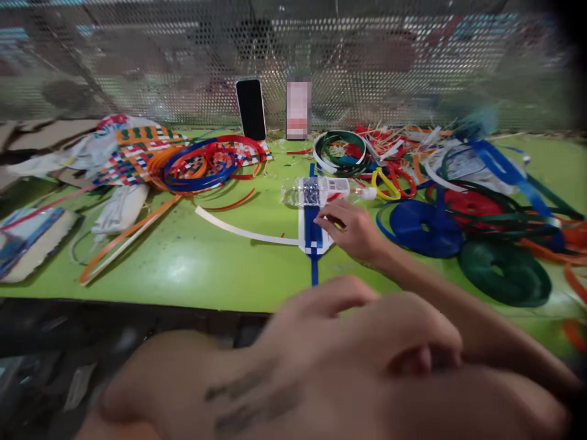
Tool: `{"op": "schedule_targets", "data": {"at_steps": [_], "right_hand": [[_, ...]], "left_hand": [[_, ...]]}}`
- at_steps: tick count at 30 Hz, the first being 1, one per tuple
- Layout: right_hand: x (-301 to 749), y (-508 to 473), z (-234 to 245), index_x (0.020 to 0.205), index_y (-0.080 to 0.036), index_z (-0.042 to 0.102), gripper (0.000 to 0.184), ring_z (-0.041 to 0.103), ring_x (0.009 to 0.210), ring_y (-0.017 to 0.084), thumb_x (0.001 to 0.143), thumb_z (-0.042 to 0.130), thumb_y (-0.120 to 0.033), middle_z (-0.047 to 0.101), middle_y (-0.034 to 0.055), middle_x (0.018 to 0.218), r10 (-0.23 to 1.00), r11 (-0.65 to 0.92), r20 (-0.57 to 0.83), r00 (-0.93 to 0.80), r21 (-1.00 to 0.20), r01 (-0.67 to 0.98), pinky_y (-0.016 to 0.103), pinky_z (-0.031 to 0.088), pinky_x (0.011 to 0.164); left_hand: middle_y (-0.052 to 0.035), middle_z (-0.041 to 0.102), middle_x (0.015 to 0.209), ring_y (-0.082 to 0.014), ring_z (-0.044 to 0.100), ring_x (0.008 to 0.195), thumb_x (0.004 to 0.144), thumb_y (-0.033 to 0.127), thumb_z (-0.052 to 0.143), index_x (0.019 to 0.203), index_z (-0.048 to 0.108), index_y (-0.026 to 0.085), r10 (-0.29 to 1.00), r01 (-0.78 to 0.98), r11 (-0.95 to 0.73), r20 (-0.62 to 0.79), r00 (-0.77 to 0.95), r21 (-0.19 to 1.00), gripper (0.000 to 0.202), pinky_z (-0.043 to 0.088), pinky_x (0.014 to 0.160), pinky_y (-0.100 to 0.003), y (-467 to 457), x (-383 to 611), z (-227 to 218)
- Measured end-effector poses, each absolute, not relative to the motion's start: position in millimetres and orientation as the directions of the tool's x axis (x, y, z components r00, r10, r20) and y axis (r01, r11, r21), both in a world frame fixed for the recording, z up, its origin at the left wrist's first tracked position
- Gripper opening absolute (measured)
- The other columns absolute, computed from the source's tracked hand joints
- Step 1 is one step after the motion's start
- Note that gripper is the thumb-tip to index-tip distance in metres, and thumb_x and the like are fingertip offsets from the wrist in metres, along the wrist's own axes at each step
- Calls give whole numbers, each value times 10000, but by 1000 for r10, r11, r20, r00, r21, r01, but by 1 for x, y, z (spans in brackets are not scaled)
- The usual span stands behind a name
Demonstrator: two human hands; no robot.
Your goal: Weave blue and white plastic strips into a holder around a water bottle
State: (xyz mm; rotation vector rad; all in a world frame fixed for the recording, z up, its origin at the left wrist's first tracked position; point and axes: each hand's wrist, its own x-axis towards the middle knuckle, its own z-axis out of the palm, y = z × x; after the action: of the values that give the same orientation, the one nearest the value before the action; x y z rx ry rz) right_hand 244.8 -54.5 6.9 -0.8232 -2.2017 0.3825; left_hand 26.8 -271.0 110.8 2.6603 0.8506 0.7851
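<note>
Ideally, I'd keep the blue strips [312, 227] flat beneath the mid-frame bottle [337, 187]; right hand [351, 229] curls narrow there, grip unclear; left hand [367, 330], lower centre, I can't tell.

Black-screened phone [251, 110] upright before a perforated metal panel [183, 73].

A large blurred shape up close, probably the person's left hand [362, 333], runs out of my sight below. It hides part of the front edge of the green table [160, 256], and some of the right arm [426, 275]. The right hand [351, 226] covers one side of a white piece [302, 229]. Print on the bottle [332, 190] is too small to read. An upright object [298, 110] is blurred into squares. Orange ribbons [578, 284] are cut off at right.
</note>
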Motion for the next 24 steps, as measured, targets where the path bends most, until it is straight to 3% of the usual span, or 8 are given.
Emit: {"op": "schedule_targets", "data": {"at_steps": [2,4,7,10,12,16,20,24], "right_hand": [[245,-58,8,1036,-197,770,157,696,879,223,1094,644,-273,757,87,982,641,767,549,-536,-474,432,363,544,797],[245,-62,9,1069,-190,789,186,709,899,224,1108,625,-268,757,95,996,592,805,550,-589,-434,404,353,547,795],[246,-68,10,1176,-191,813,245,718,894,205,1135,588,-276,764,97,1051,505,857,470,-724,-371,357,322,534,769],[244,-73,9,1279,-198,808,293,726,883,191,1152,563,-296,766,90,1087,464,869,339,-819,-356,345,314,529,767],[242,-74,7,1298,-201,810,297,734,893,195,1147,580,-314,768,87,1094,459,864,287,-841,-363,348,319,538,785],[241,-72,3,1275,-213,829,284,735,890,199,1133,611,-325,773,83,1085,478,840,250,-842,-411,354,331,549,792],[241,-72,3,1276,-210,837,277,731,900,202,1124,624,-299,765,87,1076,501,807,232,-833,-472,354,333,551,811],[242,-72,3,1275,-203,840,283,728,902,202,1120,607,-249,755,95,1074,511,791,210,-834,-495,360,332,550,815]], "left_hand": [[20,834,1209,-215,772,1132,1024,150,628,1112,808,331,521,401,-848,405,751,346,270,665,905,-356,-232,50,111],[-20,830,1186,-187,772,1064,1029,96,588,1108,767,231,561,422,-826,473,680,373,239,634,954,-334,-203,43,99],[-32,789,1128,-167,751,1044,1018,50,531,1137,715,224,822,697,-519,511,249,495,280,589,935,-290,-187,-10,62],[-33,719,1012,-175,682,837,1005,164,592,1109,651,217,846,830,-161,507,-162,535,131,558,795,-315,-189,-71,28],[-70,702,1157,-191,689,894,995,291,661,1202,604,214,866,791,-22,406,-290,612,228,549,753,-315,-189,-97,15],[-96,727,1264,-252,719,1079,1006,470,706,1363,587,219,975,697,19,141,-172,717,453,577,856,-362,-177,-110,11],[-106,764,1337,-306,717,1195,983,475,743,1436,665,233,1000,699,-12,9,9,715,519,571,1028,-449,-155,-94,19],[-85,826,1247,-293,760,1138,985,395,733,1261,784,228,985,659,-83,-40,168,748,327,567,1049,-434,-132,-73,29]]}}
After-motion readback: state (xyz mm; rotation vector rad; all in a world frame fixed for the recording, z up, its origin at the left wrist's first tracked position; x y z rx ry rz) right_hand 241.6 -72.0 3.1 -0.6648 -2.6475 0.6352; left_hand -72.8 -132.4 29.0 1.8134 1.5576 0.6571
